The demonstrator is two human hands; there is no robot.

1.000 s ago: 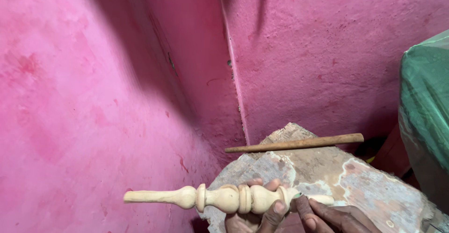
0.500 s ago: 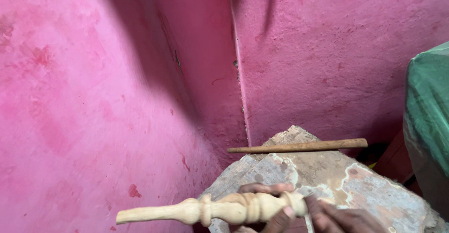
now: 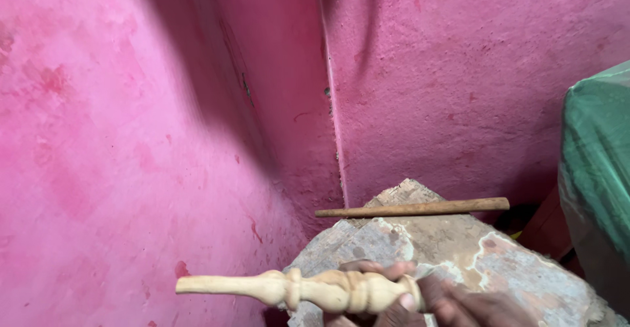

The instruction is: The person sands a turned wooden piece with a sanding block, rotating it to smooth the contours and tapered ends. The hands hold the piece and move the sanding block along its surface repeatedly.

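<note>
the left hand (image 3: pixel 367 301) has a closed grip around the turned wooden spindle (image 3: pixel 295 289); the right hand (image 3: pixel 472 307) touches its end, grip unclear. the thin tip juts well past the worktop (image 3: pixel 459 248), so it could knock against the pink wall (image 3: pixel 98 169).

Very little of my body shows from the head camera. My left hand (image 3: pixel 377 301) sits at the bottom edge, bare, with only the fingers and knuckles in frame and the wrist cut off. My right hand (image 3: pixel 476 306) is beside it, also bare and motion-blurred, so I cannot make out the nails or any fine detail. I see no glove, ring, watch or band on either one. No sleeve or cuff comes into frame.
</note>
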